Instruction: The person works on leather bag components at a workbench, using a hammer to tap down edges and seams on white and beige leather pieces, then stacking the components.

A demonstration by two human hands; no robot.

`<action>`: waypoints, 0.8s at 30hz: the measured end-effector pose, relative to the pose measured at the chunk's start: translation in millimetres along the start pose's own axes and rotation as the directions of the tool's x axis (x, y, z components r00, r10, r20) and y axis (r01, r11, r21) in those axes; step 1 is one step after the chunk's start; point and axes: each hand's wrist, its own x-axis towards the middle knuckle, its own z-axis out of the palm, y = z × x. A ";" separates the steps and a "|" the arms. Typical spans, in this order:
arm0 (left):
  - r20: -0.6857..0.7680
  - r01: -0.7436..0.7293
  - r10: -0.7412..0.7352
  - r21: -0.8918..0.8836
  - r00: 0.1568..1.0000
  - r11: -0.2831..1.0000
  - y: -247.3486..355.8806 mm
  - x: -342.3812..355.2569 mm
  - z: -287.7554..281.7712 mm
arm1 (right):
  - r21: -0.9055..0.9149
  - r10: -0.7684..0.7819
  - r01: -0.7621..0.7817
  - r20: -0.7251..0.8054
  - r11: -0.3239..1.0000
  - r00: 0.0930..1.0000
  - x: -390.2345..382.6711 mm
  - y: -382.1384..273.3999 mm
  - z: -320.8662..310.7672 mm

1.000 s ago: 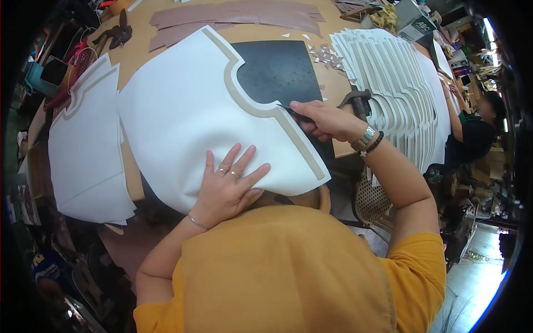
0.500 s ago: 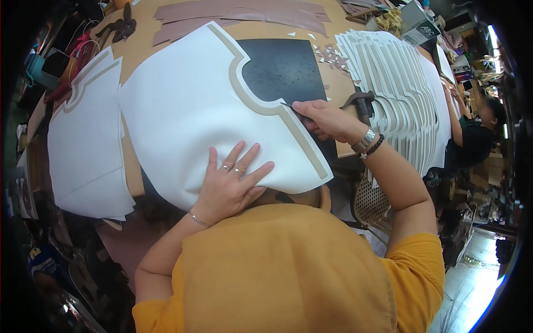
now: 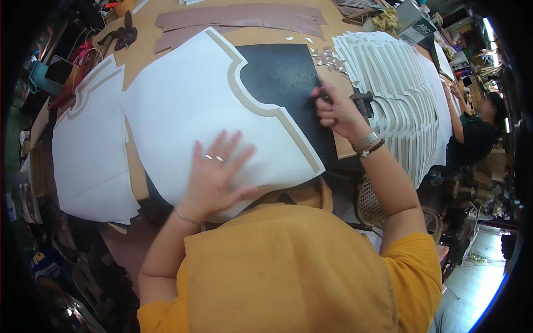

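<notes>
Head view: left hand [image 3: 215, 176], blurred, fingers spread over white sheet [image 3: 172, 105], contact unclear. Right hand [image 3: 340, 112], clenched round dark tool [image 3: 325, 98], moved off the sheet's edge since earlier.

Mauve strips [image 3: 244, 18] lay well beyond the left hand [image 3: 215, 176]; past the right hand [image 3: 340, 114] stood a tin [image 3: 413, 25], with a co-worker [image 3: 474, 133] well off to its right

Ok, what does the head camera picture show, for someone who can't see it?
A person's left hand is spread over a big white sheet with a beige strip along its curvy edge. The right hand curls round a small, blurry dark tool near a black mat. White pieces lie on both sides.
</notes>
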 end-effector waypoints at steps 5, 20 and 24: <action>-0.087 0.259 -0.245 0.230 0.966 0.938 -54.0 0.9 -25.3 | -0.209 -0.388 0.367 -0.070 0.907 0.919 -6.7 16.7 10.1; -0.264 0.154 -0.064 0.337 0.962 0.929 -76.0 86.7 -26.0 | -0.877 -0.750 0.480 0.301 0.026 0.590 -8.5 62.3 71.6; -0.074 0.155 -0.142 0.200 0.987 0.968 -73.2 98.9 -45.5 | -0.881 -0.729 0.470 0.291 0.048 0.619 -18.8 68.0 64.1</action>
